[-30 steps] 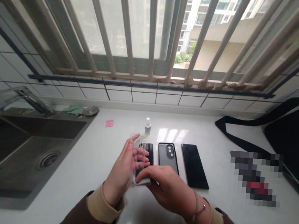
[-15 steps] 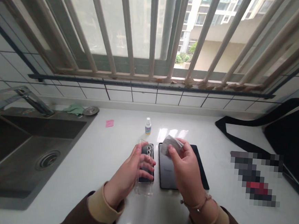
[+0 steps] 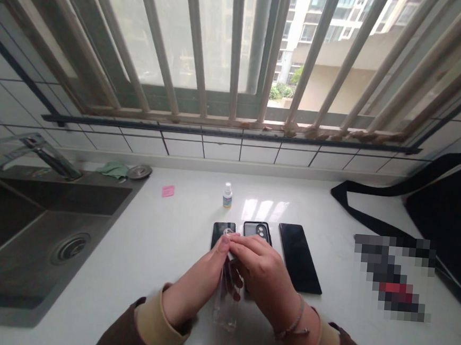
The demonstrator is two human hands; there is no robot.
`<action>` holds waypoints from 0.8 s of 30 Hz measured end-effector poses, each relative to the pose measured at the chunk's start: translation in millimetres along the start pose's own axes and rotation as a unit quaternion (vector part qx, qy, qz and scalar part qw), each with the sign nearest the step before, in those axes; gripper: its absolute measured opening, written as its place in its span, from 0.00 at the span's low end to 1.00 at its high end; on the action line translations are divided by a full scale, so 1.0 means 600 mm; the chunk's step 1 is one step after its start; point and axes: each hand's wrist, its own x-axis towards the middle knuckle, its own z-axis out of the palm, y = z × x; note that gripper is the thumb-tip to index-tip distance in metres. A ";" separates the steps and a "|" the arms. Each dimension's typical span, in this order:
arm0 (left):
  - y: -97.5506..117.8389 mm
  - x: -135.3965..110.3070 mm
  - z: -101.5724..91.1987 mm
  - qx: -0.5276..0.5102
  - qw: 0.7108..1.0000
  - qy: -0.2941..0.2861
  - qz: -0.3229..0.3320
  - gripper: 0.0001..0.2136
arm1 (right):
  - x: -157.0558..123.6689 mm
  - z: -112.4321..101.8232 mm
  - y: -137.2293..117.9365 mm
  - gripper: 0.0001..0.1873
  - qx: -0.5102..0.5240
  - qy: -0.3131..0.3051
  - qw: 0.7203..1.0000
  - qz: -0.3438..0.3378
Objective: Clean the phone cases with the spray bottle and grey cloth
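Note:
My left hand [image 3: 201,282] grips a clear phone case [image 3: 225,307] upright above the white counter [image 3: 161,241]. My right hand [image 3: 264,276] is closed on the case's top end, fingers pressed against it together with a small grey cloth that is mostly hidden. Behind my hands lie three dark items in a row: a black phone [image 3: 220,229] on the left, a black phone case with a camera cut-out [image 3: 258,230] in the middle, and a black phone [image 3: 299,257] face up on the right. A small white bottle [image 3: 227,195] stands behind them.
A steel sink [image 3: 38,232] with a tap [image 3: 44,152] fills the left side. A pink sticky note [image 3: 168,191], a green cloth [image 3: 113,169] and a drain cover [image 3: 139,171] lie near it. A black bag with strap [image 3: 443,210] sits at the right. Tiled wall and barred window behind.
My right hand came back from above the middle case with the grey cloth and now presses on the clear case's top. My left hand turned the case edge-on and nearer to me.

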 end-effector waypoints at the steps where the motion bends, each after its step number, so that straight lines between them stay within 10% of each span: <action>1: 0.000 0.000 0.001 0.007 1.000 -0.006 -0.002 0.36 | 0.000 -0.001 0.001 0.18 -0.008 -0.007 1.000 0.008; 17: 0.018 0.003 -0.007 0.050 0.998 0.014 0.042 0.38 | 0.001 -0.003 0.000 0.15 -0.049 -0.042 0.995 0.075; 24: 0.023 0.002 -0.008 -0.036 0.997 0.039 0.056 0.36 | 0.000 -0.007 -0.007 0.15 0.052 0.043 0.985 0.158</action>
